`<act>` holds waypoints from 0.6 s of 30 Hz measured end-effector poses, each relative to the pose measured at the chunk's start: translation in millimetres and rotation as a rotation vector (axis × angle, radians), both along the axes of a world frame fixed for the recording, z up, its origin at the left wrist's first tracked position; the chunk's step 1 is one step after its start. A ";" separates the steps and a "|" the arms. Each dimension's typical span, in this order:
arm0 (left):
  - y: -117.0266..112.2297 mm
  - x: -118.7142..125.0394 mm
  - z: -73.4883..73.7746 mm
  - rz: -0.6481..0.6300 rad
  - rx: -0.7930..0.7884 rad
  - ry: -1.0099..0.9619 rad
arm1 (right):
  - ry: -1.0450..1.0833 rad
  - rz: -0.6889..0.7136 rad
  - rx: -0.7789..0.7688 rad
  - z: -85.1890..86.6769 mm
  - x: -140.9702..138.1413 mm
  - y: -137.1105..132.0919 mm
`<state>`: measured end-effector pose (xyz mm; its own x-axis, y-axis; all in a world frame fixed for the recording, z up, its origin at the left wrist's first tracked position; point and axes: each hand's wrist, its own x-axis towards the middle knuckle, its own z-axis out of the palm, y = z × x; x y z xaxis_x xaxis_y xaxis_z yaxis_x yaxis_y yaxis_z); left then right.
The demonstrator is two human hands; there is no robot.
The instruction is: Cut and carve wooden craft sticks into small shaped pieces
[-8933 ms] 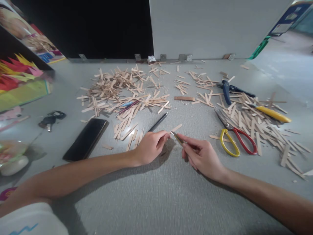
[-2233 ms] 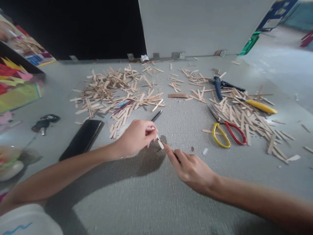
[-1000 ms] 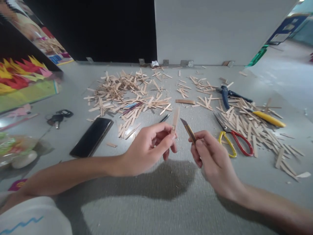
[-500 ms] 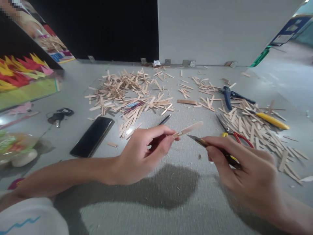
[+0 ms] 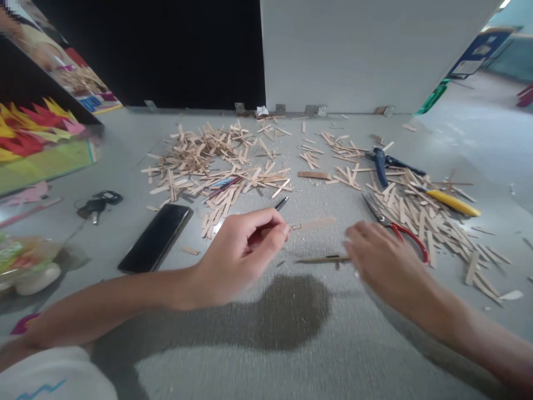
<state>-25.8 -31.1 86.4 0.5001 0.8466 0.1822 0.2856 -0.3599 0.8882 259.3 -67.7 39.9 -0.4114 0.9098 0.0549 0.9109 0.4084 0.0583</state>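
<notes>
My left hand pinches one end of a flat wooden stick, which points right just above the grey table. My right hand is blurred by motion, low over the table. A thin craft knife lies flat with its tip pointing left. Its handle end is at my right fingertips, and I cannot tell whether they grip it. The red-and-yellow scissors lie partly under my right hand.
Heaps of cut wooden sticks lie at the back left and right. A black phone, keys, a pen, blue pliers and a yellow-handled tool lie around. Coloured paper sits far left.
My right hand has dropped from beside the stick to the table, taking the knife down flat. The stick in my left hand has tilted from upright to pointing right.
</notes>
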 end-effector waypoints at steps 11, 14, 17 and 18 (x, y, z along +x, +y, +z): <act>-1.0 -3.6 11.8 0.009 0.134 0.082 | 0.011 -0.579 -0.230 -3.9 60.8 6.9; 2.0 -7.9 21.5 0.040 0.069 0.031 | 0.163 -0.657 -0.219 0.9 64.9 18.8; 7.6 -10.7 32.8 0.091 0.115 0.019 | 0.278 -0.685 -0.185 13.9 60.8 24.3; 9.6 -11.1 36.2 0.101 0.128 0.021 | 0.381 -0.676 -0.185 19.7 56.6 22.9</act>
<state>-36.9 -21.5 122.6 0.4188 0.8630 0.2826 0.3438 -0.4387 0.8302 316.0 -44.8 59.6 0.2498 0.9636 -0.0957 0.9083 -0.2674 -0.3215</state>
